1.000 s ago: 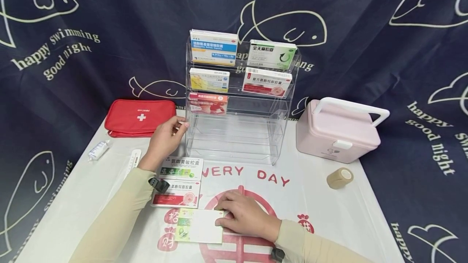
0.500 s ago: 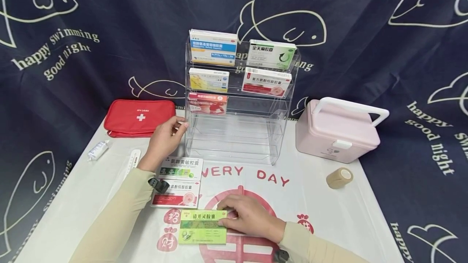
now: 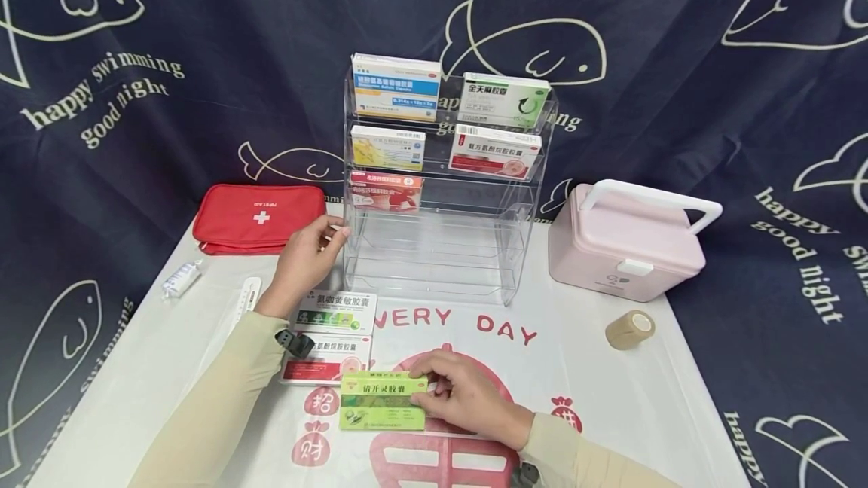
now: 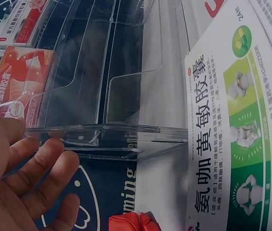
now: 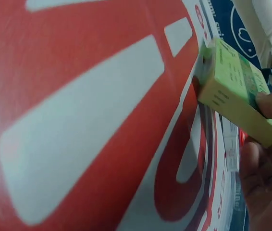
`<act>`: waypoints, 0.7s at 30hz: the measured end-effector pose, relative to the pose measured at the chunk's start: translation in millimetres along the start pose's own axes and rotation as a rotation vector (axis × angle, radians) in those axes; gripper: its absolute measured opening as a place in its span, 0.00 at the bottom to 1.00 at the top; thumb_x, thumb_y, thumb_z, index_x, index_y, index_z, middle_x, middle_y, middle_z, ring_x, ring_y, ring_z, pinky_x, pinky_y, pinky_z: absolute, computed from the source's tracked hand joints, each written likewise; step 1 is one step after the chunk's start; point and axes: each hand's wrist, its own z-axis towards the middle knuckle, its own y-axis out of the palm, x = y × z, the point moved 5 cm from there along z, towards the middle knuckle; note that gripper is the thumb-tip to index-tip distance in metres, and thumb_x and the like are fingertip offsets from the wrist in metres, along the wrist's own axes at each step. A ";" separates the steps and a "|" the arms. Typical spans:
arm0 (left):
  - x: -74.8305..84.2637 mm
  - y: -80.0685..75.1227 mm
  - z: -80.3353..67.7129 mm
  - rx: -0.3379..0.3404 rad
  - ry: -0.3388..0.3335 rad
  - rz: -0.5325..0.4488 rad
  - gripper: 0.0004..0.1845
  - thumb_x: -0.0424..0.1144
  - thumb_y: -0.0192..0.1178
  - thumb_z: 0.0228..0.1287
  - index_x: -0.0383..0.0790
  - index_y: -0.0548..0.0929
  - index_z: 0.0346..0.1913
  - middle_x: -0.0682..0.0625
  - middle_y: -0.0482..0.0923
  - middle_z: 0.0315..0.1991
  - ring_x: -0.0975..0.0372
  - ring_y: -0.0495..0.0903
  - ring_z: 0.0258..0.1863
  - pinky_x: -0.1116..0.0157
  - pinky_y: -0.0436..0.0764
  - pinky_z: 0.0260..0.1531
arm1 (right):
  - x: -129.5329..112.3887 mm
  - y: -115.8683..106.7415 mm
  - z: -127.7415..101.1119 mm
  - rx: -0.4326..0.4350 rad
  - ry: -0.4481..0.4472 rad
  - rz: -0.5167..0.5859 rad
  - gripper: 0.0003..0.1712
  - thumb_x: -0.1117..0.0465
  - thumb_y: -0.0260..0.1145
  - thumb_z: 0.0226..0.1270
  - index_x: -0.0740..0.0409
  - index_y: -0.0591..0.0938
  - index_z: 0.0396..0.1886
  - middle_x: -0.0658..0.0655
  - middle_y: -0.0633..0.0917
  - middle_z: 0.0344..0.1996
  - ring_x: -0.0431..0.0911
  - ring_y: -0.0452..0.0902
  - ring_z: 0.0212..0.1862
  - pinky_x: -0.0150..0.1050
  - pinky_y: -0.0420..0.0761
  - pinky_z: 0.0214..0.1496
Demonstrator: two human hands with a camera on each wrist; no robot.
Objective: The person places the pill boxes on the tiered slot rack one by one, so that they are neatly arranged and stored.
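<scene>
At the far left of the table (image 3: 597, 398) lie a red first-aid pouch (image 3: 260, 217) and a small white tube (image 3: 181, 278), and just right of them the left hand (image 3: 305, 260) rests its relaxed, straight fingers (image 4: 40, 166) against the left edge of the clear acrylic rack (image 3: 441, 247), gripping nothing. Below that hand two medicine boxes (image 3: 332, 337) lie flat. Right of them, the right hand (image 3: 464, 398) has its grip pinched on the end of the green medicine box (image 3: 382, 401), tilted up off the table's red print, with a pink case (image 3: 627, 247) and a tan tape roll (image 3: 630, 329) well apart on the right.
</scene>
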 end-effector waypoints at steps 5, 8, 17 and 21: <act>0.4 0.1 0.4 -0.003 0.001 -0.002 0.16 0.48 0.61 0.74 0.43 0.82 0.56 0.47 0.83 0.38 0.54 0.81 0.37 0.53 0.75 0.37 | -2.2 -9.2 0.2 0.064 -0.109 -0.011 0.16 0.62 0.76 0.64 0.47 0.82 0.49 0.45 0.83 0.50 0.45 0.77 0.31 0.35 0.79 0.29; 0.7 -0.3 0.3 -0.004 -0.001 0.000 0.16 0.48 0.61 0.74 0.43 0.82 0.56 0.47 0.83 0.38 0.54 0.80 0.36 0.54 0.74 0.37 | -3.0 -12.2 0.1 0.067 -0.150 -0.004 0.16 0.63 0.76 0.63 0.48 0.82 0.48 0.46 0.82 0.51 0.47 0.78 0.32 0.37 0.80 0.29; 0.6 -0.4 0.0 -0.006 -0.002 0.004 0.17 0.50 0.60 0.75 0.43 0.82 0.57 0.47 0.83 0.38 0.54 0.80 0.36 0.54 0.74 0.37 | -2.1 -11.7 -4.9 0.029 -0.193 -0.029 0.17 0.63 0.74 0.66 0.48 0.81 0.51 0.44 0.82 0.50 0.45 0.78 0.37 0.38 0.82 0.35; -0.2 0.1 -0.2 -0.005 -0.004 0.008 0.18 0.51 0.59 0.75 0.43 0.82 0.57 0.47 0.83 0.39 0.54 0.80 0.36 0.54 0.75 0.38 | -1.5 -12.4 -6.1 0.061 -0.216 -0.032 0.16 0.65 0.74 0.65 0.48 0.82 0.50 0.45 0.82 0.49 0.42 0.78 0.39 0.37 0.82 0.37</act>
